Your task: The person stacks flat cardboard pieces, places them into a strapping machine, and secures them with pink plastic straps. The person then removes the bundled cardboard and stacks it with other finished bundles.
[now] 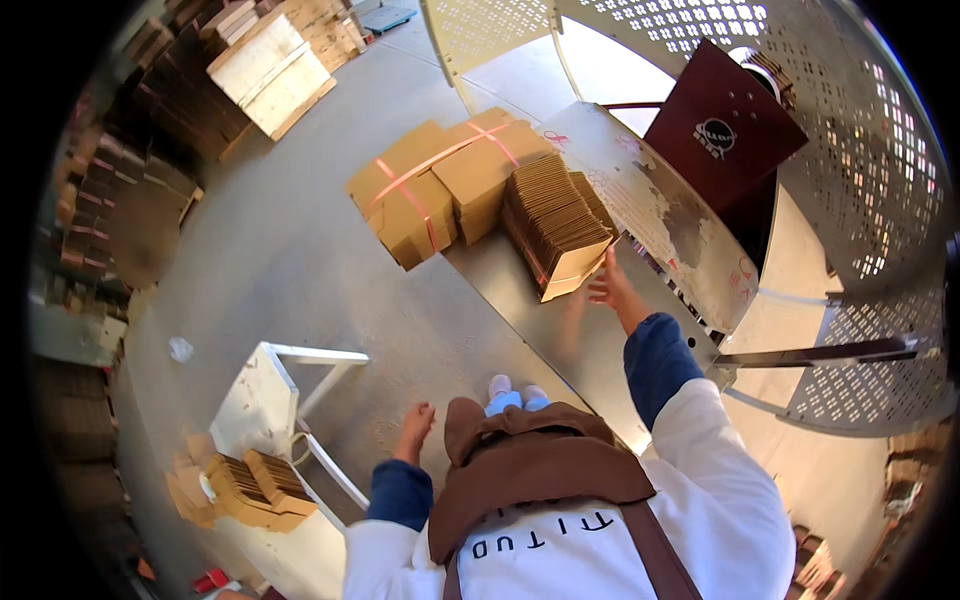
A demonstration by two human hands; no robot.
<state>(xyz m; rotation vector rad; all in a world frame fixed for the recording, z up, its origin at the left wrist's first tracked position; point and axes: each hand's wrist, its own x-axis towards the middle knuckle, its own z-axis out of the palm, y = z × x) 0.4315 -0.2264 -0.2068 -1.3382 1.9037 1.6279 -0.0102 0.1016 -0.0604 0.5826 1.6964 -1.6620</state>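
My right hand (609, 287) reaches forward over a metal worktable (535, 310), fingers apart. It is at the near right end of a row of folded brown cardboard pieces (560, 220) standing on edge; whether the fingertips touch the cardboard I cannot tell. Behind that row lie strapped cardboard bundles (440, 180) with pink bands, at the table's far left corner. My left hand (416, 428) hangs low beside my brown apron (540, 470), its fingers curled in, with nothing visible in them.
Along the table's right side runs a worn metal machine bed (660, 200), with a dark red panel (725, 130) and perforated guards (870, 160) beyond. A white stand (255, 400) and more folded cardboard (255, 490) are at lower left. Pallet boards (270, 75) lean at far left.
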